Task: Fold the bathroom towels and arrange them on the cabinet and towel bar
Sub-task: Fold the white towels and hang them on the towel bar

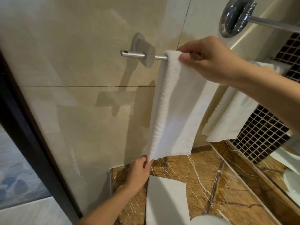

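Marble counter (203,184) lies nearest, carrying one flat white cloth (165,200) whose far edge sits just right of the left wrist; a rounded white object is cut off by the bottom edge beside it, and I cannot tell what it is. Above the cloth, the left hand (139,171) pinches the lower corner of the towel (175,103) between thumb and fingers, close to the wall (81,78) and just over the counter's back edge. The towel hangs from the bar (141,55) in one long fold, its thick rolled edge facing left and its bottom hem just clear of the counter. At the top, the right hand (209,60) grasps the towel where it drapes over the bar, thumb in front and fingers behind, hiding the bar to the right. Left of the towel a short stretch of bar shows bare up to its round mount, with a stub end beyond. A dark frame (24,119) bounds the wall on the left. Farther right hangs a second white towel (232,114) against dark mosaic; I cannot tell whether it is a reflection. One chrome fitting (235,17) sits top right.
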The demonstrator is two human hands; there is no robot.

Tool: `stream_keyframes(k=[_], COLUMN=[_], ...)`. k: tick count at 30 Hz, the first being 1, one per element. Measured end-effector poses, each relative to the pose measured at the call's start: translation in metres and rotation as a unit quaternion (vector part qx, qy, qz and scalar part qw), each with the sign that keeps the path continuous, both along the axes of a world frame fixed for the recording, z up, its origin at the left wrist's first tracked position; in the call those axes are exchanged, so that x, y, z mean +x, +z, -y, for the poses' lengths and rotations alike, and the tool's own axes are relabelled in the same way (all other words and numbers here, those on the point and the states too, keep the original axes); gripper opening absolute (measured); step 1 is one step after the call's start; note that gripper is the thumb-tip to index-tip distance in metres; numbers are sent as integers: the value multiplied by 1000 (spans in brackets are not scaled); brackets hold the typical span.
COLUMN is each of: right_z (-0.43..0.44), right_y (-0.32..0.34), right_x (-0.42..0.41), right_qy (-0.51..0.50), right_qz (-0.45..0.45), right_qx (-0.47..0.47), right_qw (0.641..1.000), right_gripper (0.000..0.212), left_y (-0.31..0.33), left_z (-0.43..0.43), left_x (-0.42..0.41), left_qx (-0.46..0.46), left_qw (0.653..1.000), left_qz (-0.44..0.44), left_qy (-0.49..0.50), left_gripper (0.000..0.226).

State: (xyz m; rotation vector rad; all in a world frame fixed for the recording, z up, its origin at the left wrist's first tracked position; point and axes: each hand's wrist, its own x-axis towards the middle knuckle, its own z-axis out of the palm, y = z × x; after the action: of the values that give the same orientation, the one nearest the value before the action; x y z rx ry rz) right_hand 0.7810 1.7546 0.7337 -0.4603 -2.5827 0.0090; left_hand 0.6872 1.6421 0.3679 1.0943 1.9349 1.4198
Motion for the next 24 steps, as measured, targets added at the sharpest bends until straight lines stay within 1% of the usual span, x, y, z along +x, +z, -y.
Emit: stream_keyframes(k=[6,9,12,14,18,24], right_z=[2,4,4,1,-3,-9], right_y=[1,7,10,10,10,8], right_x=[-1,-1,-1,1,4,12], right_qy=[-5,-6,-2,-2,5,7], right_qz=[13,26,31,33,44,34], right_qx=[2,-17,-24,-11,-10,-9], right_qw=[1000,1000,999,999,999,999], right_gripper=[29,31,31,30,27,27], left_y=[3,7,7,6,5,6], left_z=[-4,-7,-6,-4,-4,-12], left_x=[-5,-9,-12,-13,-15,-12], left_qx=[-6,-16,-5,-16,-42,-33], left_qw=[1000,999,999,999,999,999], left_qz=[14,27,43,37,3,-15], left_qy=[-14,-31,-30,-31,-30,-28], left_gripper=[25,16,9,11,27,24])
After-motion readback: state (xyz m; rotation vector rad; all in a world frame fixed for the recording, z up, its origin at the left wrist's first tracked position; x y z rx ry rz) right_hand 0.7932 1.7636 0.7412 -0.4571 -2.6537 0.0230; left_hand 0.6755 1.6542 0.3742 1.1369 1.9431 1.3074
